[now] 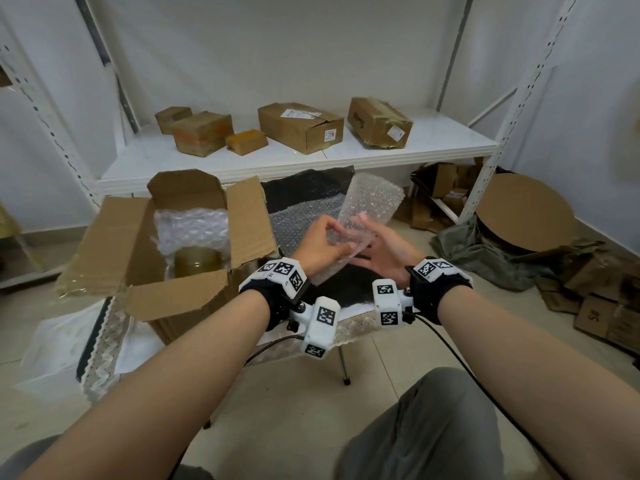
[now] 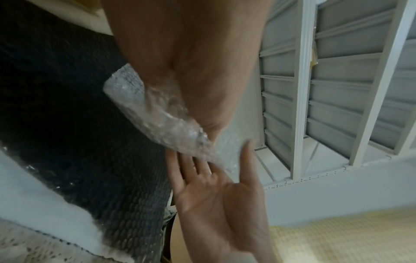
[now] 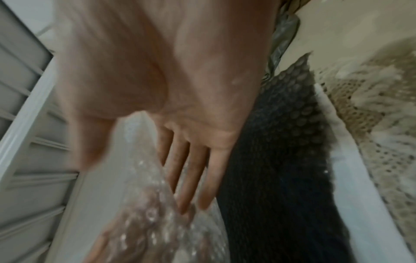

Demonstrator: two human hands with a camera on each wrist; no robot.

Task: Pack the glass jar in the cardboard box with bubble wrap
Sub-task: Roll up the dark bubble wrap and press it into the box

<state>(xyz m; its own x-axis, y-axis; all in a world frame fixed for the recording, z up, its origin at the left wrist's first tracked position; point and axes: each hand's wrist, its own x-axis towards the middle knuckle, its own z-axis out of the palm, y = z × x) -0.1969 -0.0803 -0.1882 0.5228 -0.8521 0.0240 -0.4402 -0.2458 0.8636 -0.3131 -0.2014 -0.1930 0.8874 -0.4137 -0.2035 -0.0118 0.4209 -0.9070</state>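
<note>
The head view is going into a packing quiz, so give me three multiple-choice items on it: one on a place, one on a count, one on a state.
1. Where is the glass jar?
A. on the shelf
B. inside the open cardboard box
C. on the floor

2. How many closed boxes stand on the white shelf?
A. two
B. five
C. eight

3. What is the loose bubble wrap sheet doing?
A. lying flat on the table
B. held up between the left hand and right hand
C. taped over the box

B, the jar sits among bubble wrap in the box; B, five boxes show; B, both hands meet on it.
</note>
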